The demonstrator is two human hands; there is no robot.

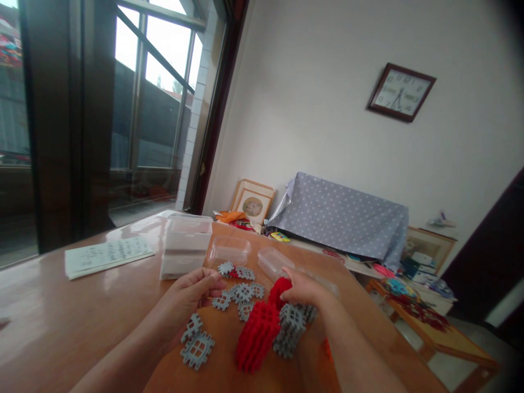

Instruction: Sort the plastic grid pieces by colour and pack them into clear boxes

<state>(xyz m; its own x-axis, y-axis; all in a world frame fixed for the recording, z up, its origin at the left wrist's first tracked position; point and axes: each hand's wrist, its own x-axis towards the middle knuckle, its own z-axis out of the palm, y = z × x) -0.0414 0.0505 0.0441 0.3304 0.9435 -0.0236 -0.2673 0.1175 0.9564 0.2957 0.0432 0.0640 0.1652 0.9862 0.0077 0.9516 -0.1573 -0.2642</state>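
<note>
My left hand (202, 286) hovers by the loose grey pieces, thumb and fingertips pressed together; whatever they pinch, if anything, is hidden. My right hand (302, 287) grips red interlocking window-frame blocks (279, 291), its fingers curled round them. Nearer to me stands a stack of red blocks (257, 335), with a stack of grey blocks (290, 330) close on its right. Several loose grey blocks (243, 293) lie between my hands, a few overlapping. Beside my left forearm are two grey blocks (197, 350). Past my left fingertips a small red piece sits among grey ones (244, 273).
White stacked boxes (184, 254) stand left of centre, beside papers with handwriting (108, 256). Clear plastic containers (229, 251) are behind the blocks. Some orange (328, 349) shows past my right forearm. A wooden stool with red and blue items (434, 327) stands at right.
</note>
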